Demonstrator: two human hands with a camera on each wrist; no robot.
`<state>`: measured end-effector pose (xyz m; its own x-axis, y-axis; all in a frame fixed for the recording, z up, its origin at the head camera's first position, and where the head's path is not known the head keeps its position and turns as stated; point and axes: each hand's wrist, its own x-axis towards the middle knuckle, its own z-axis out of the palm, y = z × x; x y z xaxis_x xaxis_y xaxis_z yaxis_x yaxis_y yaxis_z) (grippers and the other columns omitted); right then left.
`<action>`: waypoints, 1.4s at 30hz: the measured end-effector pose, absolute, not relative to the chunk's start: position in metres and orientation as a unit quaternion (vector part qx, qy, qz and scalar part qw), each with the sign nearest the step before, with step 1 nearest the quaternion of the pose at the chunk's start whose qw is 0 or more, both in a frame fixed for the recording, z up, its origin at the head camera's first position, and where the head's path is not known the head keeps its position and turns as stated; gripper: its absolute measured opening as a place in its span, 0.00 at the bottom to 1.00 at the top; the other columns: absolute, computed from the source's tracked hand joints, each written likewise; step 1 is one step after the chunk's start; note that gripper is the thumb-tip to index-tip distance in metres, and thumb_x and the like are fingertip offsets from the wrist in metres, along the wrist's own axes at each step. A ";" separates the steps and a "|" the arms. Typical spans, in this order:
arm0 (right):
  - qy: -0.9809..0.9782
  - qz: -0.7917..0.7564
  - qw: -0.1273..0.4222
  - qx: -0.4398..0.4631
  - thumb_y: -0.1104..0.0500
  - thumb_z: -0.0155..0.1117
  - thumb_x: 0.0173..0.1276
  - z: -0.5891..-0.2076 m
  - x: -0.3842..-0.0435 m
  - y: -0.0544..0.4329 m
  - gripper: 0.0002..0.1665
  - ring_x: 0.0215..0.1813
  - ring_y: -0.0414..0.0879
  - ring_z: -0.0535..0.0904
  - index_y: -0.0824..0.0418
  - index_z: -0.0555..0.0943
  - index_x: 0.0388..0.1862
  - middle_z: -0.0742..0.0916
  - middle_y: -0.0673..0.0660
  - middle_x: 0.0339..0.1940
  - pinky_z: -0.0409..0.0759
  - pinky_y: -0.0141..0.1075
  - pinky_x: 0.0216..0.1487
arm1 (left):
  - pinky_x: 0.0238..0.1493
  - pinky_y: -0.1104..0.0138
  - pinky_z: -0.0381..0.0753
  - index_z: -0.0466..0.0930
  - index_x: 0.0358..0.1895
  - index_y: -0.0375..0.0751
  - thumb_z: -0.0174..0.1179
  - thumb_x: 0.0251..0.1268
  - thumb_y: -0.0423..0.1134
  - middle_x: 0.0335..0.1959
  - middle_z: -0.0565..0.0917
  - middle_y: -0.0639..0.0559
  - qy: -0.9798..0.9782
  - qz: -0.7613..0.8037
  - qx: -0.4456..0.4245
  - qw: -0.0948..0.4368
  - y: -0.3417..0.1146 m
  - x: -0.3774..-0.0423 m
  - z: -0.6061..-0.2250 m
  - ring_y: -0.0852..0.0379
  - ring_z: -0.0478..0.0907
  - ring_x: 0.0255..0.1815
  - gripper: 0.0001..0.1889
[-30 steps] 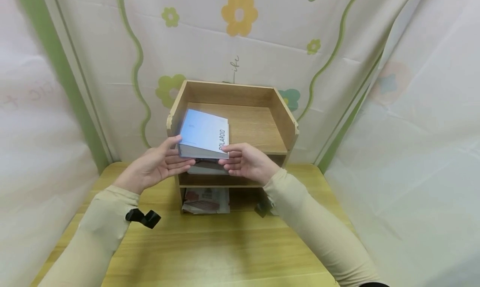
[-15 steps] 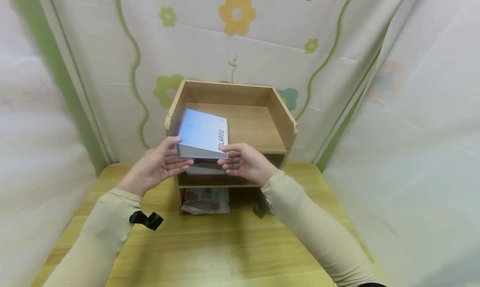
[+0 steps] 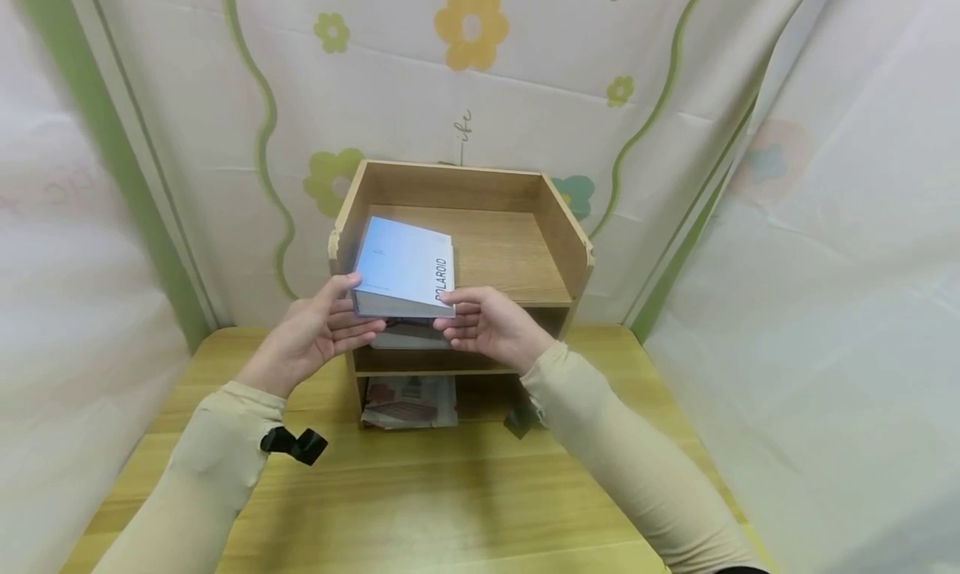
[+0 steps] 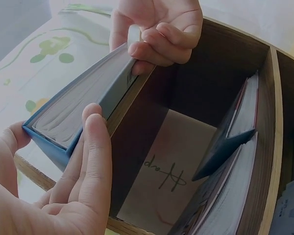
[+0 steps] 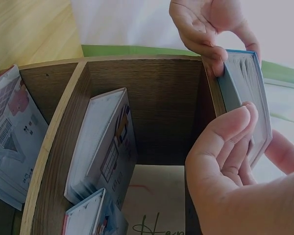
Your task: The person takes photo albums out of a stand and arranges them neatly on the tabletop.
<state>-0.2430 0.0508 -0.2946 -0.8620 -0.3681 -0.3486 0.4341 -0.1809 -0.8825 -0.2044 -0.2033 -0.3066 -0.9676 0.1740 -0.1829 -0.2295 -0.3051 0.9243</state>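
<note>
A light-blue photo album (image 3: 405,262) with POLAROID printed along its cover lies at the left of the wooden shelf unit's top tier (image 3: 502,257), its front edge jutting toward me. My left hand (image 3: 311,336) grips its front left corner, thumb above and fingers stretched below. At the front right corner, my right hand (image 3: 491,324) pinches it, thumb on the cover and fingers under. The left wrist view shows the album's page edges (image 4: 83,93) between both hands. In the right wrist view, my right hand (image 5: 235,161) curls its fingers beneath the album (image 5: 242,88).
The shelf's middle tier holds books (image 5: 105,147) lying side by side. On the bottom tier lies a book with a pink and grey cover (image 3: 408,401). A wooden tabletop (image 3: 420,499) carries the shelf unit. Printed fabric (image 3: 397,99) hangs behind and at both sides.
The view has shifted slightly, so the scene sits a little farther left. Both hands keep the same hold, and the album stays in place on the top tier.
</note>
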 end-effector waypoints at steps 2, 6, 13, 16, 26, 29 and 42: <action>0.584 -0.768 0.262 0.028 0.63 0.66 0.64 -0.295 -0.242 0.051 0.06 0.30 0.50 0.81 0.63 0.77 0.36 0.86 0.64 0.31 0.81 0.41 0.44 | 0.55 0.60 0.80 0.37 0.74 0.21 0.63 0.66 0.55 0.61 0.70 0.26 0.578 0.806 -0.025 0.125 -0.203 -0.204 -0.307 0.48 0.85 0.45 0.54; 0.583 -0.769 0.260 0.027 0.63 0.65 0.64 -0.295 -0.241 0.053 0.05 0.29 0.50 0.81 0.63 0.78 0.36 0.86 0.64 0.30 0.82 0.40 0.42 | 0.55 0.59 0.80 0.41 0.73 0.22 0.64 0.65 0.55 0.57 0.74 0.28 0.576 0.808 -0.028 0.122 -0.201 -0.204 -0.307 0.46 0.85 0.45 0.53; 0.579 -0.776 0.251 0.023 0.64 0.65 0.64 -0.295 -0.239 0.053 0.05 0.27 0.50 0.81 0.63 0.78 0.36 0.86 0.64 0.29 0.83 0.38 0.36 | 0.53 0.58 0.81 0.61 0.63 0.27 0.66 0.64 0.54 0.47 0.83 0.37 0.570 0.813 -0.028 0.116 -0.199 -0.204 -0.308 0.45 0.85 0.44 0.38; 0.580 -0.775 0.248 0.024 0.64 0.65 0.64 -0.296 -0.238 0.052 0.05 0.28 0.50 0.81 0.62 0.77 0.36 0.86 0.63 0.29 0.82 0.39 0.38 | 0.52 0.58 0.82 0.63 0.62 0.27 0.65 0.65 0.54 0.43 0.85 0.38 0.574 0.810 -0.028 0.114 -0.199 -0.204 -0.308 0.46 0.86 0.42 0.37; 0.580 -0.780 0.235 0.019 0.63 0.67 0.63 -0.299 -0.234 0.047 0.08 0.29 0.50 0.81 0.63 0.78 0.39 0.85 0.64 0.30 0.82 0.38 0.35 | 0.55 0.57 0.80 0.61 0.60 0.32 0.66 0.63 0.55 0.54 0.77 0.36 0.593 0.798 -0.033 0.099 -0.202 -0.197 -0.309 0.44 0.83 0.49 0.36; 0.581 -0.781 0.229 0.014 0.63 0.68 0.62 -0.300 -0.231 0.047 0.08 0.28 0.49 0.80 0.64 0.79 0.38 0.86 0.64 0.30 0.82 0.37 0.35 | 0.54 0.57 0.81 0.63 0.55 0.33 0.67 0.62 0.55 0.48 0.81 0.39 0.594 0.798 -0.033 0.092 -0.202 -0.196 -0.309 0.43 0.83 0.48 0.33; 0.573 -0.790 0.218 0.005 0.63 0.66 0.63 -0.308 -0.216 0.051 0.06 0.26 0.48 0.79 0.65 0.80 0.37 0.86 0.63 0.27 0.81 0.34 0.31 | 0.51 0.58 0.83 0.63 0.58 0.27 0.65 0.65 0.54 0.57 0.72 0.33 0.615 0.786 -0.010 0.067 -0.196 -0.182 -0.318 0.45 0.85 0.44 0.35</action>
